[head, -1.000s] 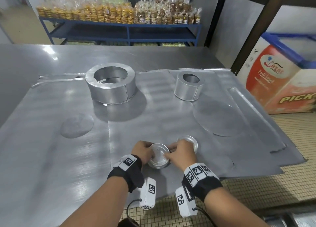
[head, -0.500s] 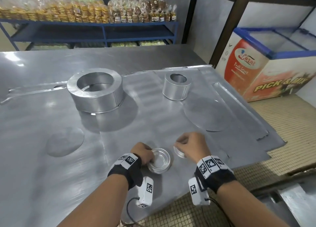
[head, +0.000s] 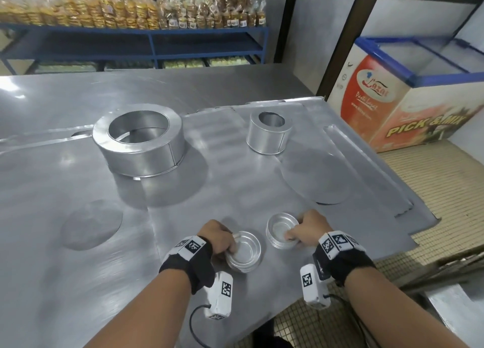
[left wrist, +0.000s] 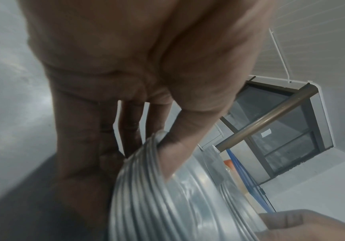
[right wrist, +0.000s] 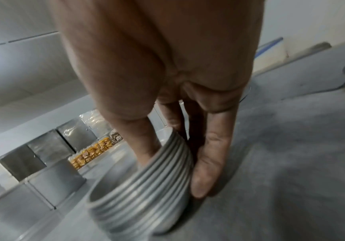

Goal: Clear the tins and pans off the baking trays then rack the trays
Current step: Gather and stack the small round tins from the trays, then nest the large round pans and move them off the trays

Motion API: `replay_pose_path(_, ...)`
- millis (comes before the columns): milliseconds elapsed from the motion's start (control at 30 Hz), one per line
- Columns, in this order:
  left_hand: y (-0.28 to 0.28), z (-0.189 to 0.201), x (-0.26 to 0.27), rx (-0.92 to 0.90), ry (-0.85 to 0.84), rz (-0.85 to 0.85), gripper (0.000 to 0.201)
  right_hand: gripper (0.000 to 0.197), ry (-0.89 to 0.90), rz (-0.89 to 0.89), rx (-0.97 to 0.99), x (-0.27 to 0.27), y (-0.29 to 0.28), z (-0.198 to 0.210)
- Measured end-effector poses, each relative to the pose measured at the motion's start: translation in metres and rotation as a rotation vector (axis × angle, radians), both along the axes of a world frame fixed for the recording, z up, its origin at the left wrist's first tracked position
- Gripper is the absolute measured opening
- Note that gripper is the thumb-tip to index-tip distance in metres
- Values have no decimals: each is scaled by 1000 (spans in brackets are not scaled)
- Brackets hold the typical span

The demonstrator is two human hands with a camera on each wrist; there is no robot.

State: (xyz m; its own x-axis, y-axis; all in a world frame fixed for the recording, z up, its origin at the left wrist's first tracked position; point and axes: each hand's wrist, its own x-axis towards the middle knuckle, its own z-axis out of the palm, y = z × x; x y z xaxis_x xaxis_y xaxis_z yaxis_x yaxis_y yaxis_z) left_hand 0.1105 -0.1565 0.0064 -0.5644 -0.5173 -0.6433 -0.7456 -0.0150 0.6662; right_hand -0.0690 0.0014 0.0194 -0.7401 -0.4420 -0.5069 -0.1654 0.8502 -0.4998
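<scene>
Two stacks of small round tins sit near the front of the flat baking tray [head: 235, 190]. My left hand [head: 222, 240] grips the left stack [head: 245, 253] at its left rim; in the left wrist view the thumb [left wrist: 180, 141] is hooked over the rim of that stack [left wrist: 146, 187]. My right hand [head: 305, 228] pinches the right stack [head: 280, 230], with the thumb inside the top tin and fingers [right wrist: 210, 159] down the ribbed side of the stack [right wrist: 146, 182]. A large ring pan [head: 140, 143] and a smaller ring pan [head: 269, 133] stand farther back.
The trays lie on a steel table [head: 52, 216] whose right edge overhangs a tiled floor [head: 445, 195]. A chest freezer [head: 408, 96] stands at the right behind a dark post. Blue shelving [head: 136, 44] with bagged baked goods lines the back wall.
My right hand left the left stack, moved right and took hold of the second stack of tins. The left hand kept its hold on the left stack. The head view shifted right.
</scene>
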Motion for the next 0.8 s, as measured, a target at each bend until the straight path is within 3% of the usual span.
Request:
replay_pose_path(267, -36, 3, -29, 43, 13, 154, 19, 28, -304, -85, -140, -43, -43, 0)
replay_pose_path(500, -94, 21, -80, 79, 71, 368, 17, 25, -360, -8, -266, -97, -117, 14)
replay_pose_path(600, -128, 36, -106, 150, 164, 509, 18, 25, -321, -22, -378, -120, -162, 26)
replay_pose_path(800, -204, 71, -162, 92, 379, 758, 25, 20, -258, -39, -596, -167, -257, 63)
